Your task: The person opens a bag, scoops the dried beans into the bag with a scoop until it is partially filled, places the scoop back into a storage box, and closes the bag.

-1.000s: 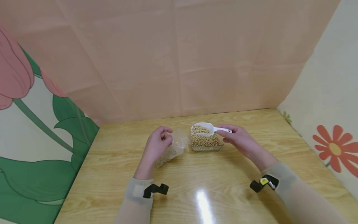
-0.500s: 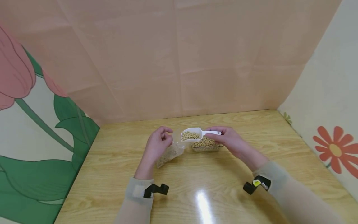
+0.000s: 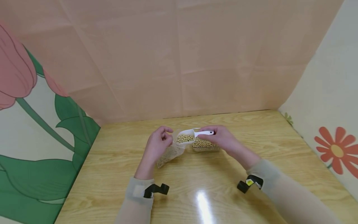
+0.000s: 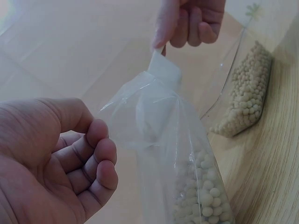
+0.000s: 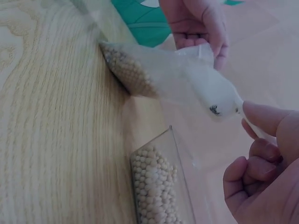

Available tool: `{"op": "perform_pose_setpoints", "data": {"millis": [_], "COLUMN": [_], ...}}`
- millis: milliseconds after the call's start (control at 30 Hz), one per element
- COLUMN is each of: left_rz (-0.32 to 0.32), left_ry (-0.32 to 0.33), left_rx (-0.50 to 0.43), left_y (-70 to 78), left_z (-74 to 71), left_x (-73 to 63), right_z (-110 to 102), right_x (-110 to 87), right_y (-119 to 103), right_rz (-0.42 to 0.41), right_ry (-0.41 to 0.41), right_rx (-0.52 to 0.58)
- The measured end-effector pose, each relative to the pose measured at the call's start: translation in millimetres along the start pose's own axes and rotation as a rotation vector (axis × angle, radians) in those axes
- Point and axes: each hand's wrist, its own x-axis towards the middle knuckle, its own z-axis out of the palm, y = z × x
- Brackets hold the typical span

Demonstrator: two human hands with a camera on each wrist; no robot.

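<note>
Nearest the wearer, two pale sleeves [image 3: 135,207], each with a black wrist mount [image 3: 156,189], crossed over the wood-grain table [image 3: 179,202]. Beyond them the left hand [image 3: 157,144] pinched the lip of a clear plastic bag [image 4: 125,116], its other fingers curled toward the palm; the grip seemed meant to hold the limp film up and its mouth spread. The bag's bottom rested on the table, likely steadied by the beans [image 4: 209,198] inside, and its long axis slanted up and rightward to the mouth. There sat the white scoop [image 5: 217,86], its bowl partly inside the film, open side up, presumably so that its load of beans would not spill early. Its tip pointed left, its handle right, its long axis running across the table with the tip end slightly lower in the head view. The right hand [image 3: 222,138] held that handle between thumb and forefinger, remaining fingers bent below. Just behind stood a clear tub [image 3: 205,149] of beans, perhaps set close to shorten the carry, and farthest back hung a pink sheet [image 3: 179,62].
</note>
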Motion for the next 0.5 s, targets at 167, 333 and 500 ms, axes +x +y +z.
{"op": "perform_pose_setpoints", "data": {"millis": [167, 333, 500], "left_rz": [-0.006, -0.009, -0.007], "left_ry": [-0.009, -0.009, -0.004], "left_rx": [-0.006, -0.011, -0.011], "left_y": [1.9, 2.7, 3.2], "left_z": [-0.8, -1.1, -1.2], "left_x": [-0.9, -1.8, -2.3], "right_z": [5, 10, 15], "right_x": [2.3, 2.0, 0.8], "right_y": [-7, -17, -26], "right_rz": [-0.048, -0.115, -0.184], "right_ry": [-0.003, 0.002, 0.017], "right_rx": [-0.088, -0.175, -0.249]}}
